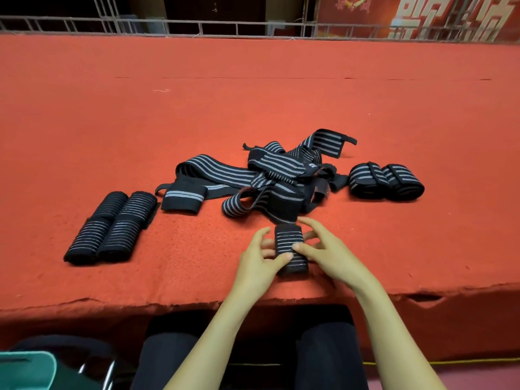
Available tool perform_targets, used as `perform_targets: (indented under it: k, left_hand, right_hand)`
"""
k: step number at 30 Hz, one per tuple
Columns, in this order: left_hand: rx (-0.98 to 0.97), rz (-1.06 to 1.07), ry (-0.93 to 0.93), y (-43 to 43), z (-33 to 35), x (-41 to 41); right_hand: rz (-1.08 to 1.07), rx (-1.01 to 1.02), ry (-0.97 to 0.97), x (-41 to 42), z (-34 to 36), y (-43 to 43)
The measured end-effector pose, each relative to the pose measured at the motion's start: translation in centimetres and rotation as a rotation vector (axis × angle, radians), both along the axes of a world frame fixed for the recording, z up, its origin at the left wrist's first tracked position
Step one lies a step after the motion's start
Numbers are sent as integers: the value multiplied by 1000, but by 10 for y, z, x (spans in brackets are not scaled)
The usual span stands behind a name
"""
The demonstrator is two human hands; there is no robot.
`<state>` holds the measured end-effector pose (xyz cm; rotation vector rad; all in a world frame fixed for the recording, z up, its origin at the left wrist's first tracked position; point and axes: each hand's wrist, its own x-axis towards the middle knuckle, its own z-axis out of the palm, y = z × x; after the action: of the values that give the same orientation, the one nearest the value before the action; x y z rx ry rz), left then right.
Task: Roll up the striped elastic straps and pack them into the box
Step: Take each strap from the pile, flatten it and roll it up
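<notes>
A rolled black strap with grey stripes (289, 250) lies near the table's front edge. My left hand (260, 261) and my right hand (329, 249) hold it from either side, thumbs on top and fingers curled round it. Its loose end runs back into a tangled pile of unrolled striped straps (264, 178) in the middle of the red table. Several finished rolls (112, 228) lie side by side at the left. Two more rolls (385, 180) sit at the right. No box is in view.
The red felt-covered table (253, 94) stretches far back to a metal railing (197, 25). Its front edge (168, 304) is ragged. A teal object (26, 370) and a chair frame sit at the lower left, beside my dark-trousered knees.
</notes>
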<state>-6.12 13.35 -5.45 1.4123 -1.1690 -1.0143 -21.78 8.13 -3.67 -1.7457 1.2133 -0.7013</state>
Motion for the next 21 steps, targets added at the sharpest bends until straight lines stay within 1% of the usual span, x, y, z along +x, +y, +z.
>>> perform_targets:
  k: [1, 2, 4, 5, 7, 9, 14, 17, 19, 21]
  left_hand:
    - [-68, 16, -2, 2, 0, 4]
    - [-150, 37, -59, 4, 0, 8]
    - [-307, 69, -261, 8, -1, 17]
    - [-367, 71, -351, 8, -3, 22]
    - [-418, 50, -479, 9, -9, 29]
    - [-385, 30, -520, 9, -15, 35]
    - [-285, 1, -451, 5, -15, 42]
    - [-249, -32, -446, 4, -15, 45]
    - [-233, -46, -493, 4, -14, 47]
    - [-210, -46, -588, 5, -9, 50]
  right_hand:
    - [22, -51, -53, 2, 2, 3]
    - [41, -94, -102, 6, 3, 7]
    - [75, -158, -161, 16, 1, 12]
    - [97, -194, -153, 22, -2, 15]
    - [149, -295, -66, 34, -9, 17]
    - [181, -317, -9, 43, -15, 18]
    - [155, -264, 25, 48, -19, 14]
    - [159, -264, 43, 48, -17, 15]
    - [155, -277, 101, 48, -15, 13]
    - [146, -303, 176, 49, -13, 10]
